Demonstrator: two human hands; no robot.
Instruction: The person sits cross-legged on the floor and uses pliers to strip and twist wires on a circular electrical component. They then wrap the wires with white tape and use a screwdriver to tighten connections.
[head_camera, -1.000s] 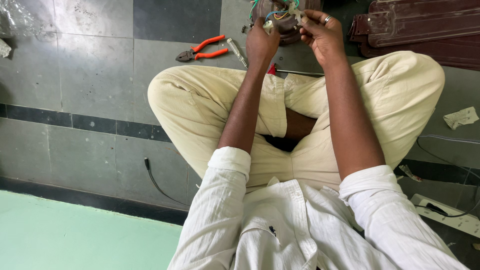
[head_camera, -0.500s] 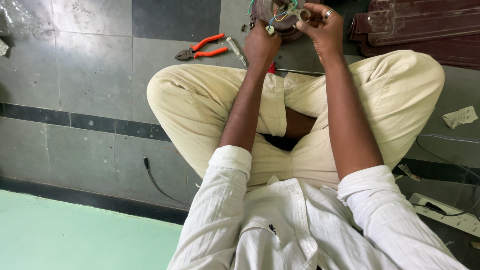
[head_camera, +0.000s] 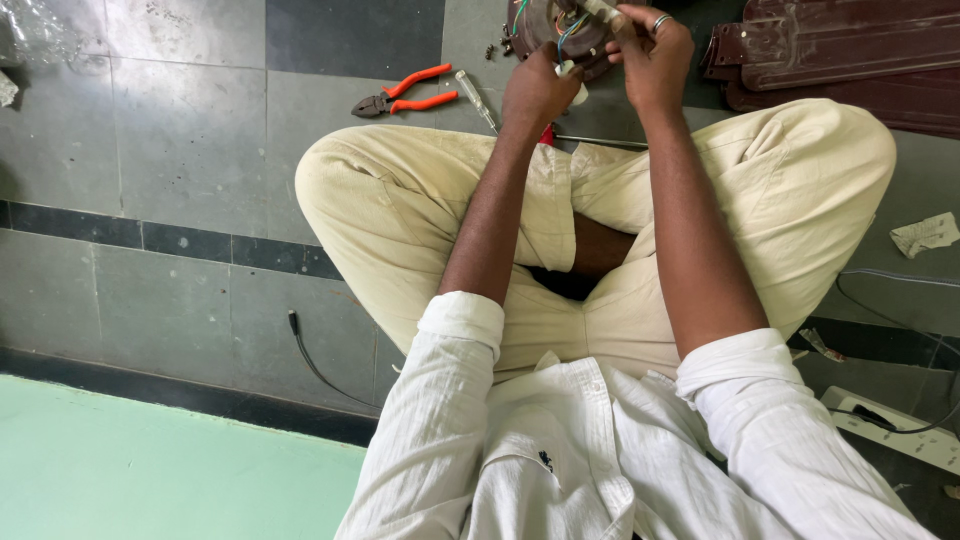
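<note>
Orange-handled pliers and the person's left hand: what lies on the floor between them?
A clear-handled screwdriver lies between the pliers and the left hand, in the head view.

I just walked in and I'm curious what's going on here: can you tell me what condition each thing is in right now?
Round motor unit: on the floor, opened, coloured wires exposed.
Left hand: closed on a small white piece by the wires.
Right hand: gripping a pale part at the motor's top.
Pliers: lying on the tiles, untouched, jaws shut.
Screwdriver: lying flat, untouched.
Brown fan blades: detached, stacked.
Power strip: cable plugged in.
</note>
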